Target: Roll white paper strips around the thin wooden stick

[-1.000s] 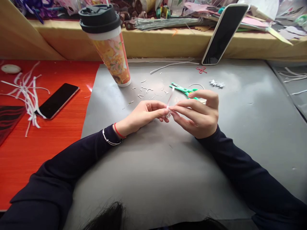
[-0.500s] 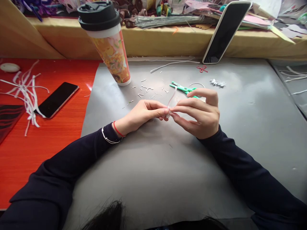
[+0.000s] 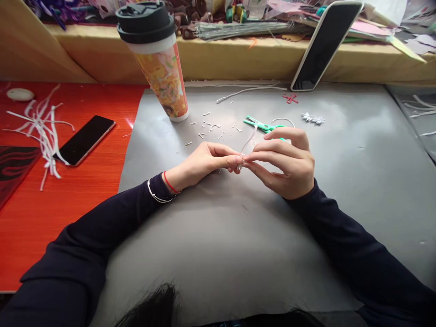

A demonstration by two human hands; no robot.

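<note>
Between thumb and fingers, my left hand (image 3: 215,162) pinches a small white pipe-cleaner piece (image 3: 242,159), mostly hidden by the fingertips. My right hand (image 3: 288,161) meets it from the other side, thumb and fingertips closed on the same piece while the upper fingers are raised and curled. A thin pale strand (image 3: 250,140) rises from the piece between both hands. Just behind my right hand lie green-handled scissors (image 3: 256,123), partly covered by its fingers. Farther back rest a white flower-like twisted piece (image 3: 312,119) and a red bow-shaped one (image 3: 290,98).
White snippets (image 3: 214,127) are scattered on the grey mat (image 3: 204,254). A tall lidded cup (image 3: 163,77) and a propped phone (image 3: 323,50) stand at the back. On the red surface lie another phone (image 3: 86,140) and white strips (image 3: 47,131). Craft supplies crowd the ledge (image 3: 218,56).
The whole view has shifted slightly, so things appear a little farther right. Both hands keep hold of the small white piece, with barely any finger movement.
</note>
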